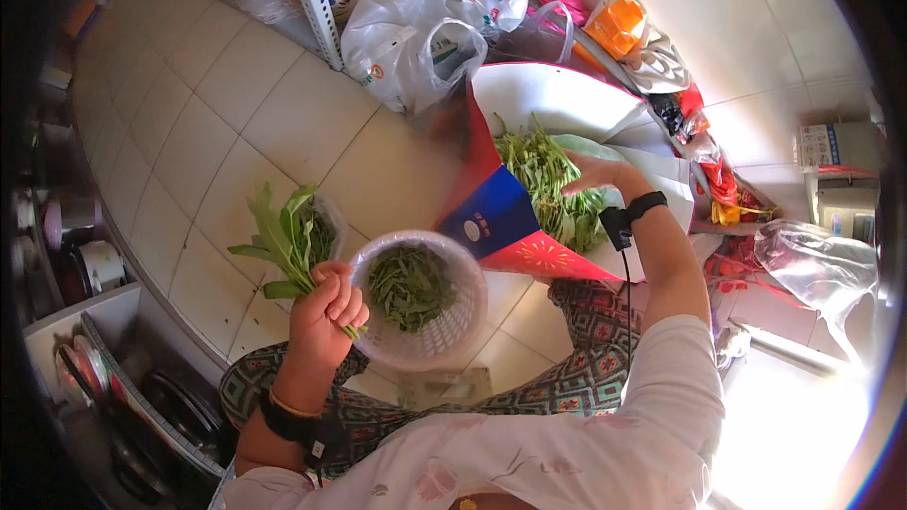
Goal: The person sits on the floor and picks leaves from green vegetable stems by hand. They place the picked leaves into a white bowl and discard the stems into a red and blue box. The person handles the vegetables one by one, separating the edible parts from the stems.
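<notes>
My left hand (327, 306) is closed around a small bunch of leafy green stems (280, 237), leaves pointing up and away from me. Just right of it stands a white perforated plastic basket (464, 319) with picked green leaves (411, 287) inside. My right hand (602, 173) reaches into a red and blue bag (499, 219) with a white inside. Its thumb and fingers are spread beside a heap of leafy greens (542, 180), and I see nothing held between them. A pale green rounded thing (584, 147) lies partly hidden behind that hand.
Behind the basket's left side, a clear plastic bag (333, 216) holds more greens. White plastic bags (404, 35) crowd a perforated metal shelf post (312, 3). Drawers with pan lids (181, 404) stand at left. A cable (627, 297) hangs from my right wrist.
</notes>
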Demonstrator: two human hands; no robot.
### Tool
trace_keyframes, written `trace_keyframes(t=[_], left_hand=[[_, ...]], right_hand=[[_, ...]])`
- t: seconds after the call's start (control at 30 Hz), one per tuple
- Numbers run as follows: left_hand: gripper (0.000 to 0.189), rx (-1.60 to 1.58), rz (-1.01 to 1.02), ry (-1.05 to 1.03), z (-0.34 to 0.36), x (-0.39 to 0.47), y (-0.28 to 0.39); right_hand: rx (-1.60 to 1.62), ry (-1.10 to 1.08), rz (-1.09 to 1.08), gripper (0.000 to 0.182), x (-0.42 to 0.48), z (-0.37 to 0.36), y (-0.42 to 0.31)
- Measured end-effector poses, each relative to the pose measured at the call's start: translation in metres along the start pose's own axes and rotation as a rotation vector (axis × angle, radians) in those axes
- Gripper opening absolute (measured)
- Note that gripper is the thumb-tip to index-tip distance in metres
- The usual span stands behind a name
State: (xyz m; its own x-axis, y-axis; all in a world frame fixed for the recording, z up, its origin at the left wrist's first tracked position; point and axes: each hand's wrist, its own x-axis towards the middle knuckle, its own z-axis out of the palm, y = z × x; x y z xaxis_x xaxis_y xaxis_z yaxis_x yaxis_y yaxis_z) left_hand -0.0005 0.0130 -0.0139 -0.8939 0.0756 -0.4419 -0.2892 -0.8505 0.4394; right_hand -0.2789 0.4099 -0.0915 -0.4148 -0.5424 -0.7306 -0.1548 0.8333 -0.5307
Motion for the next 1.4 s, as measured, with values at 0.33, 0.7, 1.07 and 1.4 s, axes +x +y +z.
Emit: trace_keyframes(t=[0.33,0.7,1.07,1.4], left_hand=[[0.042,0.683,0.076,-0.351,0.031,0.040,-0.052],[0.017,1.410,0.755,-0.314,0.078,0.126,-0.147],[0.020,0.872,0.308,0.016,0.037,0.087,-0.152],[0.024,0.828,0.312,-0.001,0.051,0.093,-0.146]], right_hand=[[-0.123,0.554,0.006,0.057,0.029,0.067,-0.007],[0.109,0.613,-0.077,0.055,-0.003,0.046,0.028],[-0.208,0.577,-0.092,0.051,-0.039,-0.026,-0.020],[-0.152,0.479,0.055,0.077,-0.020,-0.010,0.028]])
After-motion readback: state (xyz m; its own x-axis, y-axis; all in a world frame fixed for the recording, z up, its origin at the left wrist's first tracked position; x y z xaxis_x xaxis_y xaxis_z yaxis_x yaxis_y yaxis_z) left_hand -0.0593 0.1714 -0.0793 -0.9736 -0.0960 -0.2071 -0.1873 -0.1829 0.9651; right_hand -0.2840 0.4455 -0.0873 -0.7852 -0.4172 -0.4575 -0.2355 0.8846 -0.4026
